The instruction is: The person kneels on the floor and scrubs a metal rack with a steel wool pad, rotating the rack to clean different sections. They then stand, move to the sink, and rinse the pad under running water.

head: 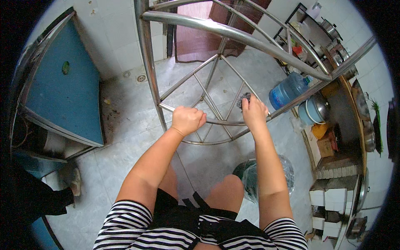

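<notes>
A tubular metal frame [218,27] with several curved bars and crossbars stands in front of me. My left hand [187,119] is closed around a lower horizontal bar of it, near the left upright. Farther right, my right hand [254,109] holds a dark steel-wool scouring pad [244,100] by the lower right part of the frame, close to a slanting thin bar. The pad shows at the left side of that hand; its underside and exact contact with the metal are hidden.
A blue-panelled cabinet [64,84] stands at left. On the right are a large water bottle [289,90], a light-blue bucket [309,112] and a shelf with pots. A plastic-lined bin [247,184] sits by my knee. A floor drain [141,78] lies near the wall; a curtain [197,37] hangs behind.
</notes>
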Available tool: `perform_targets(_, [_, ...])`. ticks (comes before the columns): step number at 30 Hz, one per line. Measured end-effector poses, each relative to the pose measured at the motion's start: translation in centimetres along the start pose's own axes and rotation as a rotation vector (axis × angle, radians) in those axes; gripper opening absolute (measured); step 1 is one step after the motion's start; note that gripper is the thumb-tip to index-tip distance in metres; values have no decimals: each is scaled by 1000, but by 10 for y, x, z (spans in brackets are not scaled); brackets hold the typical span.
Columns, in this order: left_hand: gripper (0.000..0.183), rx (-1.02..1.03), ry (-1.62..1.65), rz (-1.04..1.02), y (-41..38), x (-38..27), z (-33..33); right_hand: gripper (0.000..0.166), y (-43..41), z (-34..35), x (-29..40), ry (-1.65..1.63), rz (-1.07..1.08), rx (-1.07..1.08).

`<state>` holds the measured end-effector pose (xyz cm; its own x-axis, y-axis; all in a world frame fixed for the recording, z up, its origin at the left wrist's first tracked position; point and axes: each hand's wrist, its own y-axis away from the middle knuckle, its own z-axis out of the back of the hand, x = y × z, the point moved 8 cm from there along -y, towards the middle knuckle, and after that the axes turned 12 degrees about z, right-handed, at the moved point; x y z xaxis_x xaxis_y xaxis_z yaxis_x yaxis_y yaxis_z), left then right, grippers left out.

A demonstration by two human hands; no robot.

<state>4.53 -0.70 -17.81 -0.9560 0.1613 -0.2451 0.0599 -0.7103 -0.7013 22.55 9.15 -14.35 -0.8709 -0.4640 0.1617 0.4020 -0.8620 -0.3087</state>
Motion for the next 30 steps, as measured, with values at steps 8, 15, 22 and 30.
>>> perform_targets(8, [26, -48, 23, 2, 1, -2, 5, 42, 25, -63, 23, -88, -193, 391])
perform_targets(15, [25, 12, 35, -2, -1, 1, 3, 38, -51, -90, -21, -210, -270, 399])
perform_targets(22, [27, -11, 43, -9, 0, 1, 1, 39, -99, -113, -74, -530, -475, 221])
perform_targets(30, [26, -25, 25, -4, 1, 3, 2, 54, -6, -91, -4, -226, -140, 383])
